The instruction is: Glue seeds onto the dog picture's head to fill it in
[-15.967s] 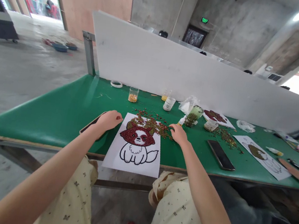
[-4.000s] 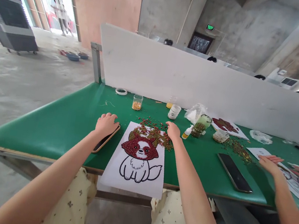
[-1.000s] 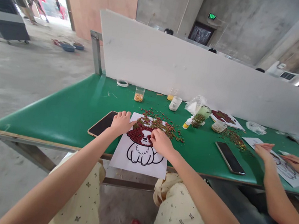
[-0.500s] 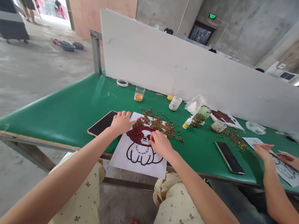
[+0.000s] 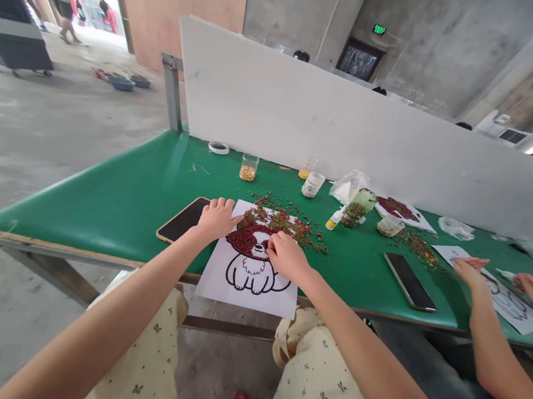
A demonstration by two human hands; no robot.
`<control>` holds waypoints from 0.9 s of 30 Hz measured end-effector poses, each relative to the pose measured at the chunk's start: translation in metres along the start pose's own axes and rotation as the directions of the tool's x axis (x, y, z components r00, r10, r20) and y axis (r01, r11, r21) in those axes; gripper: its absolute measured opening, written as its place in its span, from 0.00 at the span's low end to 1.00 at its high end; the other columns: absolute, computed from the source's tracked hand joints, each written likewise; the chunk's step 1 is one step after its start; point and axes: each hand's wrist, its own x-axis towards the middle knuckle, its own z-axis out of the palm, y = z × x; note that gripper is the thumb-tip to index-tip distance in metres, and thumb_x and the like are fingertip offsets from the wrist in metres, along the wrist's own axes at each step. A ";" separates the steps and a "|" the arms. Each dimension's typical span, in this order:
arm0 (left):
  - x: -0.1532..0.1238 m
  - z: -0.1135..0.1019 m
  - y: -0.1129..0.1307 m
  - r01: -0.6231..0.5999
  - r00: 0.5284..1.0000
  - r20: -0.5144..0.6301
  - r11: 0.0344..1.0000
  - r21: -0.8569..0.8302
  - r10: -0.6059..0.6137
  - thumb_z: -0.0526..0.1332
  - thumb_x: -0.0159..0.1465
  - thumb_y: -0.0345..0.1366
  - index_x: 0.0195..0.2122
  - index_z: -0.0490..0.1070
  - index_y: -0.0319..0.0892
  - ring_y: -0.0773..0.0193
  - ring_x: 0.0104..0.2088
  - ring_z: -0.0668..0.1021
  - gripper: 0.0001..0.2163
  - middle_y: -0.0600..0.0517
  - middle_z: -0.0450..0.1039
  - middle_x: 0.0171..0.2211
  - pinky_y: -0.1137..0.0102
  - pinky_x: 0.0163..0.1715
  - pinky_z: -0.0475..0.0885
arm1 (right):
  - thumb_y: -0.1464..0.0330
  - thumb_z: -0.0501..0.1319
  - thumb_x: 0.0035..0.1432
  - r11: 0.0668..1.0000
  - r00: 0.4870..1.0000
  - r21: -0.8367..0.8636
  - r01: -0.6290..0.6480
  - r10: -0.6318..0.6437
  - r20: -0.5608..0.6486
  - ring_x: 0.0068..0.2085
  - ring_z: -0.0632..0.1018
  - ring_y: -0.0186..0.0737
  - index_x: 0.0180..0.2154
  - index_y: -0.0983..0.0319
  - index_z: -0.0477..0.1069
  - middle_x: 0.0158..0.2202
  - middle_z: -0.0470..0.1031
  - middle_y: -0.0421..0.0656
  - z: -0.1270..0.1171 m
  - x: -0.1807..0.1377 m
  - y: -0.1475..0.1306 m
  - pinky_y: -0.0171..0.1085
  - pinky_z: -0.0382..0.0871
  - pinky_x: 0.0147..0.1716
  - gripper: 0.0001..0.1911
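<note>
A white sheet (image 5: pixel 246 294) with a dog outline lies at the near edge of the green table (image 5: pixel 109 201). The dog's head (image 5: pixel 247 242) is filled with dark red beans. My left hand (image 5: pixel 216 217) rests with curled fingers on the sheet's upper left corner, beside a phone (image 5: pixel 182 218). My right hand (image 5: pixel 286 256) sits on the right side of the dog's head, fingertips pinched together against the beans; what they pinch is too small to see. Loose red and green beans (image 5: pixel 293 225) lie scattered past the sheet.
Small cups (image 5: pixel 248 167) and a white jar (image 5: pixel 312 184), a glue bottle (image 5: pixel 333 219) and a tipped jar of beans (image 5: pixel 357 208) stand farther back. A second phone (image 5: pixel 409 281) lies to the right. A neighbour's hands (image 5: pixel 475 273) work on another sheet (image 5: pixel 507 304). A white board (image 5: pixel 358 133) walls the back.
My right hand came back from the loose bean pile onto the dog's head. My left hand slid from the phone onto the sheet's corner. In the last second little has moved.
</note>
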 end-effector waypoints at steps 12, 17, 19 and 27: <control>0.000 0.000 0.000 -0.008 1.000 -0.006 1.000 -0.004 0.008 0.49 0.64 0.47 0.54 0.59 0.36 0.46 0.55 0.63 0.23 0.38 0.63 0.52 0.58 0.48 0.61 | 0.72 0.54 0.57 0.999 0.999 0.033 0.009 -0.008 -0.054 0.39 0.68 0.36 0.31 0.61 0.63 0.36 0.66 0.42 0.009 0.007 0.004 0.33 0.57 0.33 0.02; 0.000 0.001 0.000 -0.012 1.000 0.002 1.000 -0.003 0.012 0.49 0.64 0.48 0.54 0.59 0.36 0.46 0.54 0.63 0.23 0.38 0.62 0.52 0.58 0.48 0.61 | 0.73 0.54 0.57 0.999 0.999 0.030 0.015 -0.014 -0.043 0.38 0.67 0.36 0.30 0.61 0.64 0.36 0.66 0.42 0.009 0.008 0.003 0.33 0.56 0.32 0.03; -0.001 0.000 0.000 -0.012 1.000 0.004 1.000 -0.005 0.012 0.49 0.64 0.48 0.54 0.60 0.36 0.46 0.54 0.63 0.23 0.38 0.62 0.52 0.58 0.48 0.61 | 0.73 0.55 0.57 0.999 0.999 0.047 0.004 -0.002 -0.043 0.38 0.67 0.36 0.30 0.61 0.64 0.35 0.66 0.42 0.006 0.008 0.003 0.34 0.57 0.33 0.03; -0.001 -0.002 0.000 -0.011 1.000 0.015 1.000 0.004 0.011 0.49 0.64 0.47 0.54 0.60 0.36 0.46 0.54 0.63 0.23 0.38 0.63 0.52 0.58 0.48 0.61 | 0.71 0.59 0.55 0.994 0.998 0.105 -0.020 0.025 -0.051 0.38 0.68 0.35 0.30 0.61 0.66 0.35 0.66 0.40 -0.007 0.006 0.014 0.32 0.58 0.34 0.03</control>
